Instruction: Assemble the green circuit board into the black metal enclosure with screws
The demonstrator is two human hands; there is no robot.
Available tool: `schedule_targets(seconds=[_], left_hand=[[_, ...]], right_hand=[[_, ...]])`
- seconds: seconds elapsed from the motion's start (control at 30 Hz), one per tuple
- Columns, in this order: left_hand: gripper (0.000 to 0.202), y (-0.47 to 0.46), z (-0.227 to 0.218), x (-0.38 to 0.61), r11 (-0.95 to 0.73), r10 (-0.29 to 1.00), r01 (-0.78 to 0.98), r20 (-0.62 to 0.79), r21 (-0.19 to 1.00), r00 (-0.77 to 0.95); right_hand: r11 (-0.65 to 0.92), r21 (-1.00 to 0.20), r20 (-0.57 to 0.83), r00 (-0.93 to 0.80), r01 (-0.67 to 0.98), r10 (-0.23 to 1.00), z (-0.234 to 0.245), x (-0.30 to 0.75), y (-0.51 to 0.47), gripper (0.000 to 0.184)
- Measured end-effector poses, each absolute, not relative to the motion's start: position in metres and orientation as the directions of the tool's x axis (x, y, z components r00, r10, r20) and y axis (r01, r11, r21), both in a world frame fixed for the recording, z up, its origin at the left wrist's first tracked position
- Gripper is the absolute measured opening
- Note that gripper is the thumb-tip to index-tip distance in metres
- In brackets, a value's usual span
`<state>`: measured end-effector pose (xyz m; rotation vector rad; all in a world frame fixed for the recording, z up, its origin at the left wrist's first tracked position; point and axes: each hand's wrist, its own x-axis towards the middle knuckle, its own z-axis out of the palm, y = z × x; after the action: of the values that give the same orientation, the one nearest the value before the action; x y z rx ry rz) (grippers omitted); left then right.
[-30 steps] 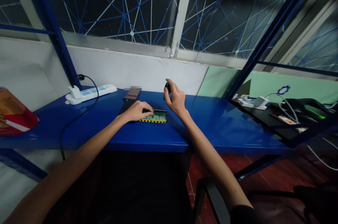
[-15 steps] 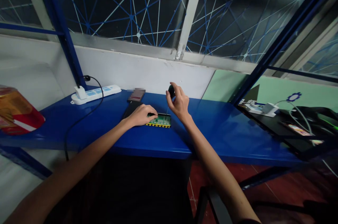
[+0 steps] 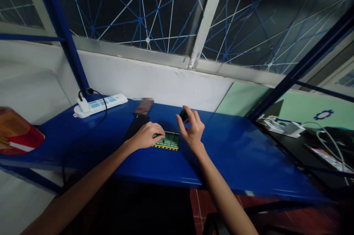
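Observation:
A small green circuit board (image 3: 169,141) with a yellow front edge lies on the blue table (image 3: 235,157). My left hand (image 3: 148,134) rests curled on the board's left end and pins it down. Just right of the board, my right hand (image 3: 192,128) pinches the dark round handle of a screwdriver (image 3: 183,114). The tool stands upright over the board's right side. Its thin shaft is hard to see behind my fingers.
A white power strip (image 3: 99,104) with a black cable lies at the back left. A dark flat object (image 3: 136,125) lies behind my left hand. A red and orange pack (image 3: 16,131) sits far left. A black side table (image 3: 306,142) with chargers and cables stands right.
The view tilted and shifted, so table and hands sit lower in frame. My right hand came down closer to the board with the screwdriver. My left hand stayed on the board.

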<state>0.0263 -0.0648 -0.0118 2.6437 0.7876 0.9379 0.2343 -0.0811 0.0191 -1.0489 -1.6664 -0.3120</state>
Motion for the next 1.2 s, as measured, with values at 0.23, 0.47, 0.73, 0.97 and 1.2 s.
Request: schedule_targets(seconds=[0.23,0.47,0.73,0.97,1.2], left_hand=[[0.015,-0.064,-0.01,0.026,-0.821,0.57,0.42,0.498,0.387,0.653],[0.017,-0.063,-0.01,0.025,-0.842,0.538,0.403,0.509,0.359,0.672],[0.014,-0.065,-0.013,0.025,-0.843,0.537,0.435,0.5,0.315,0.68],[0.014,-0.064,-0.015,0.025,-0.851,0.524,0.436,0.514,0.292,0.679],[0.015,-0.063,-0.013,0.027,-0.849,0.529,0.443,0.501,0.289,0.685]], right_hand=[[0.604,-0.295,0.868,-0.056,0.74,0.493,0.019,0.233,-0.083,0.052],[0.572,-0.267,0.87,-0.061,0.776,0.489,0.017,0.223,-0.08,0.046],[0.484,-0.205,0.912,-0.013,0.851,0.409,0.009,0.231,-0.074,0.046],[0.468,-0.179,0.907,-0.038,0.866,0.418,-0.004,0.23,-0.077,0.062],[0.46,-0.2,0.895,-0.03,0.865,0.445,-0.001,0.229,-0.074,0.061]])
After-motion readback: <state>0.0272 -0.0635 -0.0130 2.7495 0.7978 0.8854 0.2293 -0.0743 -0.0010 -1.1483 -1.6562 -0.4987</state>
